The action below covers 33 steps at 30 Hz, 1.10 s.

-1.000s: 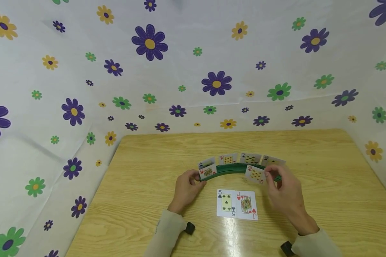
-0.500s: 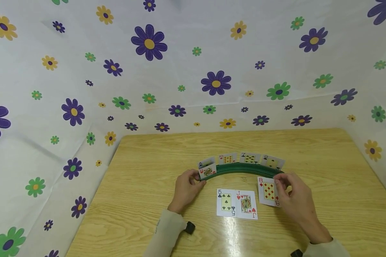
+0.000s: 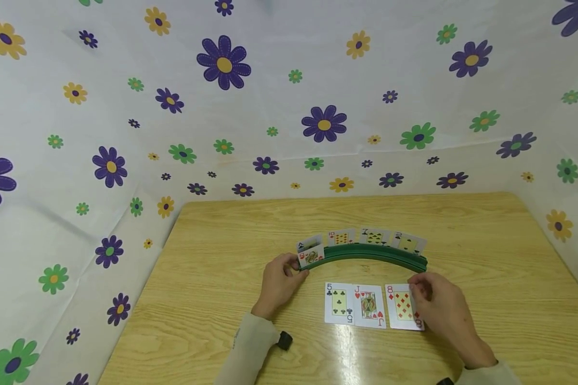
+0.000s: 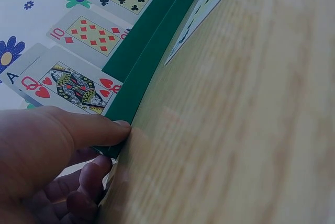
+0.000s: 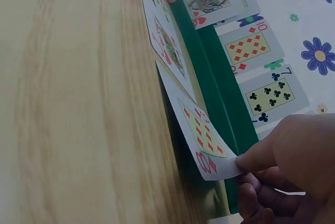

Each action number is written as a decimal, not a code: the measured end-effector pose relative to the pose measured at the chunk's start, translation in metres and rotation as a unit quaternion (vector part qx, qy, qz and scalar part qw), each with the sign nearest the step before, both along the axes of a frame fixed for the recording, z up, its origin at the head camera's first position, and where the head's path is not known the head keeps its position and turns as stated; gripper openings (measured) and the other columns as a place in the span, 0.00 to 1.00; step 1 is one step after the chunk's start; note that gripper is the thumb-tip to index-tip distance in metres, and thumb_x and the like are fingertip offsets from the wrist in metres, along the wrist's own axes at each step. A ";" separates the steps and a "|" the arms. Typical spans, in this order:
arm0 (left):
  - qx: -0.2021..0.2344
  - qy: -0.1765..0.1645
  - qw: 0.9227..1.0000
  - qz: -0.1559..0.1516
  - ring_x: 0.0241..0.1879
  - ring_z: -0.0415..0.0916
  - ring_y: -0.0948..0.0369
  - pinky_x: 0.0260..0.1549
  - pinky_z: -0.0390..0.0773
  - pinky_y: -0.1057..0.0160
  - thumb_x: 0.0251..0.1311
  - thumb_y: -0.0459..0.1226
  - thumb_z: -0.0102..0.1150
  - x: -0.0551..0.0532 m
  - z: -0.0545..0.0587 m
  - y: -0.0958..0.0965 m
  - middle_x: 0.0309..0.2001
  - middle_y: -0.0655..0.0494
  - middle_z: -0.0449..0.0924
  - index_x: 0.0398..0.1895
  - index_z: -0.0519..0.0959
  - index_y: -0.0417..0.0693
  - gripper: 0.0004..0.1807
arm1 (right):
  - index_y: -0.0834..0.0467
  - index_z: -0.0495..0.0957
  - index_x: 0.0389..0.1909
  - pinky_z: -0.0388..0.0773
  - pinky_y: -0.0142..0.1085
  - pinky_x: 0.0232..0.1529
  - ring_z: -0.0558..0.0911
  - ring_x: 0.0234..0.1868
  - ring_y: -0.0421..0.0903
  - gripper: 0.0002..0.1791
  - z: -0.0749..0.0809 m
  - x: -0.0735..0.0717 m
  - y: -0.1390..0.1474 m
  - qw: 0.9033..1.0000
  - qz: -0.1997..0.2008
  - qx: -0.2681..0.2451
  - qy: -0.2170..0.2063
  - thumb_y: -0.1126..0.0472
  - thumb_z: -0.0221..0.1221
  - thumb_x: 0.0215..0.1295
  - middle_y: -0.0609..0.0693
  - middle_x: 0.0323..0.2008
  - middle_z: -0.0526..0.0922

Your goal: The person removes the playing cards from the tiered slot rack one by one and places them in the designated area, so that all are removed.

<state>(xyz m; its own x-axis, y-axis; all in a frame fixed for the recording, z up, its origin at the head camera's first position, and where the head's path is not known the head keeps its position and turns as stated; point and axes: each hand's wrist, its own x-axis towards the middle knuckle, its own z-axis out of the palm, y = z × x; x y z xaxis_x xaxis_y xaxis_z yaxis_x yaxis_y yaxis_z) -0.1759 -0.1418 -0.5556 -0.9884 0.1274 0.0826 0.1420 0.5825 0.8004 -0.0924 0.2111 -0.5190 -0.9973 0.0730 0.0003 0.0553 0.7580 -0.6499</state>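
Note:
My left hand (image 3: 278,283) grips the left end of a curved green card holder (image 3: 361,251), thumb on its front edge. Between the thumb and fingers of my right hand (image 3: 440,302) is the eight of diamonds (image 3: 402,307), pinched at its right side. In the right wrist view that card (image 5: 201,135) tilts, its gripped edge lifted off the table. To its left lie the jack of hearts (image 3: 370,306) and the five of clubs (image 3: 339,303), face up. The queen of hearts (image 4: 70,80) stands in the holder's left end, before a mostly covered ace (image 4: 15,75).
Along the holder's back row stand the ten of diamonds (image 3: 342,237), the seven of clubs (image 3: 375,236) and a two (image 3: 408,243). Beneath everything is a wooden table (image 3: 221,240). A white flower-patterned sheet (image 3: 270,96) rises behind and beside it.
My right hand has drawn the eight of diamonds out from the holder's right part and brought it down beside the jack. The left hand has stayed on the holder.

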 end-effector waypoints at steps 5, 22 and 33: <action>0.002 0.003 1.000 -0.001 0.27 0.69 0.69 0.28 0.70 0.71 0.64 0.35 0.78 0.000 0.000 0.000 0.39 0.50 0.87 0.53 0.88 0.42 0.16 | 0.64 0.86 0.49 0.69 0.32 0.32 0.77 0.34 0.45 0.08 -0.003 0.000 -0.001 1.000 0.004 0.007 -0.010 0.64 0.63 0.76 0.51 0.35 0.85; 0.003 0.002 1.000 -0.003 0.28 0.69 0.70 0.29 0.70 0.72 0.65 0.35 0.78 0.000 -0.001 0.000 0.40 0.50 0.87 0.54 0.88 0.41 0.16 | 0.63 0.86 0.46 0.71 0.33 0.34 0.78 0.35 0.45 0.09 -0.011 -0.005 -0.006 0.999 -0.002 0.025 -0.023 0.62 0.62 0.76 0.52 0.36 0.85; -0.002 0.006 1.000 -0.004 0.28 0.69 0.70 0.29 0.71 0.71 0.65 0.36 0.78 -0.001 -0.002 -0.001 0.40 0.50 0.87 0.54 0.88 0.42 0.16 | 0.63 0.86 0.43 0.71 0.34 0.33 0.78 0.34 0.44 0.08 -0.015 -0.002 -0.008 0.999 -0.010 0.032 0.015 0.62 0.63 0.74 0.54 0.37 0.84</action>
<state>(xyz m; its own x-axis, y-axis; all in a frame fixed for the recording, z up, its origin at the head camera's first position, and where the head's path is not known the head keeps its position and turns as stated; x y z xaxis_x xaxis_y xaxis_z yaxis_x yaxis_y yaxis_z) -0.1766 -0.1430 -0.5575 -0.9863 0.1360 0.0934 0.1559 0.5837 0.7969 -0.0947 0.2028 -0.5344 -0.9952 0.0912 0.0361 0.0512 0.7969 -0.6020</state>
